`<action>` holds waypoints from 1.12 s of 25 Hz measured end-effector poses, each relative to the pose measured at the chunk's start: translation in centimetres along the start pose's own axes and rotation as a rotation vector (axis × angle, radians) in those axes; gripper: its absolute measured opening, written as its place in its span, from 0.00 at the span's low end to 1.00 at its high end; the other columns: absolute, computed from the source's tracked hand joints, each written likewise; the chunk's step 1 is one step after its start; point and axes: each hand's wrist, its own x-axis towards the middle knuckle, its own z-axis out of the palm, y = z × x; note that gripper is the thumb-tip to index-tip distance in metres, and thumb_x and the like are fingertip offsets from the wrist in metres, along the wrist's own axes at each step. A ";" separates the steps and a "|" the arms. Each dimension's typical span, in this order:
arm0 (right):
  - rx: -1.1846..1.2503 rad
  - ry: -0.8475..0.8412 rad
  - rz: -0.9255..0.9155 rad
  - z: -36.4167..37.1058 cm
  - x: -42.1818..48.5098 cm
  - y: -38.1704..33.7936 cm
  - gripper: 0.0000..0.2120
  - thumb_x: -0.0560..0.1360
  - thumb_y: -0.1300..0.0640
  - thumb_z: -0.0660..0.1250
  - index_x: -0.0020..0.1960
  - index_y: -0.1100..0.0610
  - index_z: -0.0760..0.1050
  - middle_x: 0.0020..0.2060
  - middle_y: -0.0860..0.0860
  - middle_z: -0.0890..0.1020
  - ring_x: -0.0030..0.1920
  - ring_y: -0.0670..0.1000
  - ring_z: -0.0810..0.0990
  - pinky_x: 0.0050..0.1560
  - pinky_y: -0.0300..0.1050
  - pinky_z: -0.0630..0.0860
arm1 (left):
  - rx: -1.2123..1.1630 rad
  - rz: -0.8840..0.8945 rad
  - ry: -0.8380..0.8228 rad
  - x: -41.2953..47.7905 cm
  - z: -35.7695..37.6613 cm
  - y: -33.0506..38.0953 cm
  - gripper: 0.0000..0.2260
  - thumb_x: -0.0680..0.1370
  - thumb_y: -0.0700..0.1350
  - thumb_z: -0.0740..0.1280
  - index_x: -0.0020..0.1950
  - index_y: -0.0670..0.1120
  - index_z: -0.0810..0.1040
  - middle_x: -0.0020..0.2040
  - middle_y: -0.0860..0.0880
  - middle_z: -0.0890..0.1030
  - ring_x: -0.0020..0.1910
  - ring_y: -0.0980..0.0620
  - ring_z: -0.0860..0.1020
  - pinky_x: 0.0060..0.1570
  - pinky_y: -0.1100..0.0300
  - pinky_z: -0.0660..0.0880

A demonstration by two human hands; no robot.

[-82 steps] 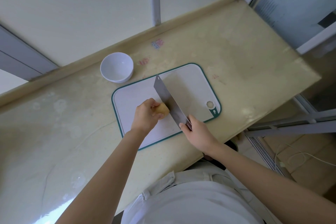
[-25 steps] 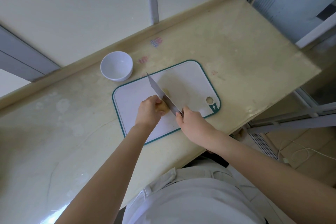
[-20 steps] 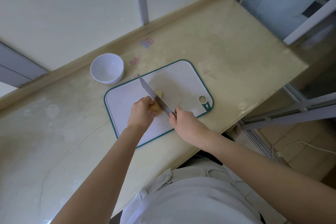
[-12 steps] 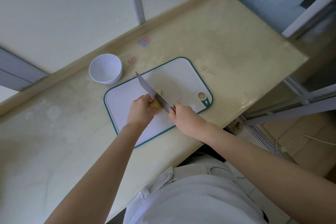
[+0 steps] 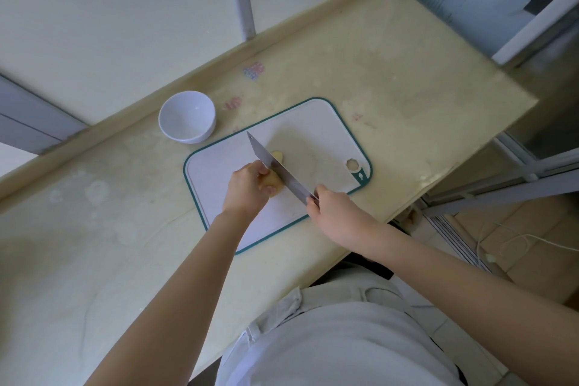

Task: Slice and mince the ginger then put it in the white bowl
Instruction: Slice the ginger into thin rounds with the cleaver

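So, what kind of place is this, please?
Probably a home kitchen counter beside windows: a stone worktop, a cutting board with ginger under a cleaver, and a white bowl.

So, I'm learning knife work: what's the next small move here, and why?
Probably lift the cleaver and shift it toward the left hand for another cut: the right hand grips its handle, one ginger slice lies beyond the blade, the ginger chunk is mostly uncut, and the white bowl is empty.
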 end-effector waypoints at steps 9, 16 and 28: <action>0.036 -0.008 -0.046 1.0 2.6 0.2 0.11 0.82 0.53 0.52 0.46 0.59 0.63 0.38 0.56 0.73 0.38 0.58 0.73 0.40 0.46 0.67 | 0.010 0.023 0.028 -0.4 0.2 -0.1 0.12 0.73 0.38 0.67 0.57 0.43 0.75 0.53 0.46 0.77 0.47 0.49 0.71 0.44 0.61 0.66; 0.060 0.000 -0.068 1.7 2.2 1.5 0.12 0.82 0.53 0.54 0.41 0.57 0.61 0.35 0.54 0.73 0.36 0.57 0.72 0.38 0.45 0.66 | 0.012 0.033 0.028 -0.3 0.4 -0.4 0.13 0.73 0.36 0.66 0.57 0.43 0.75 0.53 0.46 0.77 0.46 0.50 0.70 0.44 0.63 0.66; 0.116 0.003 -0.078 2.4 3.2 1.9 0.11 0.81 0.55 0.55 0.43 0.59 0.62 0.37 0.57 0.75 0.40 0.60 0.77 0.39 0.49 0.70 | 0.005 0.023 0.058 -0.2 1.0 -0.5 0.13 0.73 0.37 0.68 0.58 0.43 0.76 0.54 0.46 0.77 0.51 0.45 0.73 0.48 0.60 0.68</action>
